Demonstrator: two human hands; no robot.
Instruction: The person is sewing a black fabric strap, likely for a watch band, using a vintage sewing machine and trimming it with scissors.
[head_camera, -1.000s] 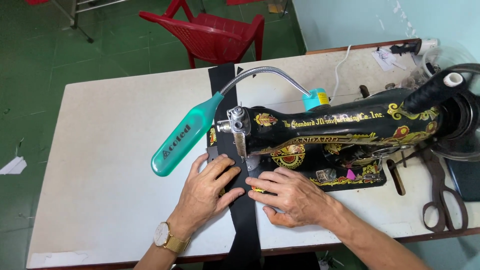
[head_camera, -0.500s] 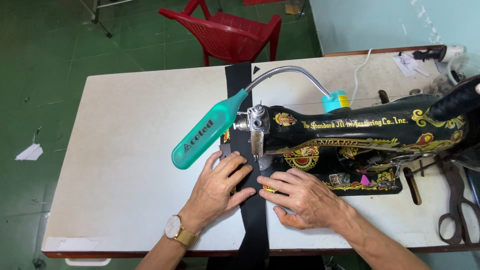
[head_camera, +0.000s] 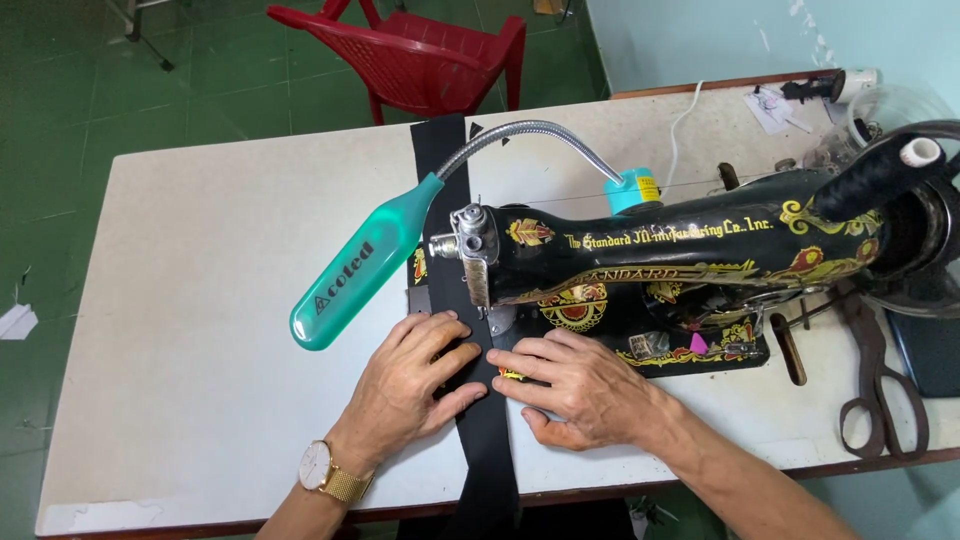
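A long black fabric strip (head_camera: 487, 450) runs across the white table (head_camera: 200, 300) and passes under the needle of a black sewing machine (head_camera: 690, 255) with gold ornament. My left hand (head_camera: 415, 385), with a gold wristwatch, lies flat on the strip's left side just in front of the needle. My right hand (head_camera: 580, 385) presses flat on the strip's right edge, fingers pointing left. The far end of the strip (head_camera: 440, 150) hangs over the table's back edge.
A teal gooseneck lamp (head_camera: 360, 265) hangs above the table left of the needle. Large scissors (head_camera: 880, 390) lie at the right by the handwheel. A red plastic chair (head_camera: 410, 55) stands on the green floor behind the table.
The view has shifted slightly, so the table and machine appear lower left in the picture. Both hands stay flat on the strip before the needle.
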